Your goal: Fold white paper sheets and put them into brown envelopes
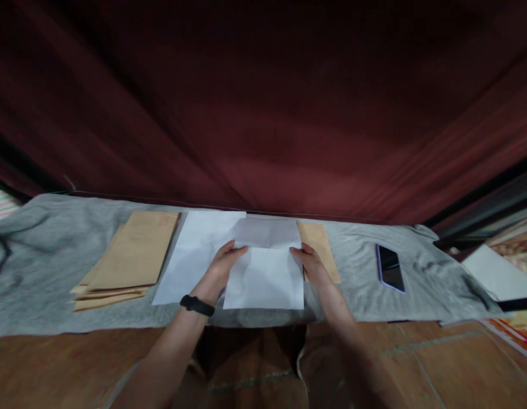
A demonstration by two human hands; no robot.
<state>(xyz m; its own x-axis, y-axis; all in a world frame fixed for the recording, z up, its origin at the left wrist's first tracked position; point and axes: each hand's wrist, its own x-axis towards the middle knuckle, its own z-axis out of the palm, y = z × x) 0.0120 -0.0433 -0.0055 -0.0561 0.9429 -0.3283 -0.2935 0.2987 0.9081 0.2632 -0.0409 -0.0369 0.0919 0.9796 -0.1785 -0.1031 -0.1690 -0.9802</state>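
A creased white sheet of paper (266, 278) is held up in front of me by its two sides. My left hand (225, 261) pinches the left edge, thumb on top. My right hand (306, 260) grips the right edge the same way. The sheet's upper part bends at a fold and looks greyer. Just left of it, more white paper (191, 255) lies flat on the grey cloth. A brown envelope (322, 250) lies partly behind the sheet and my right hand.
At the left rests a stack of brown envelopes (133, 250). A phone (390, 268) with a purple case lies to the right on the grey cloth (352, 295). Dark red fabric (263, 125) rises behind the cloth-covered surface. A white flat object (500, 272) sits at far right.
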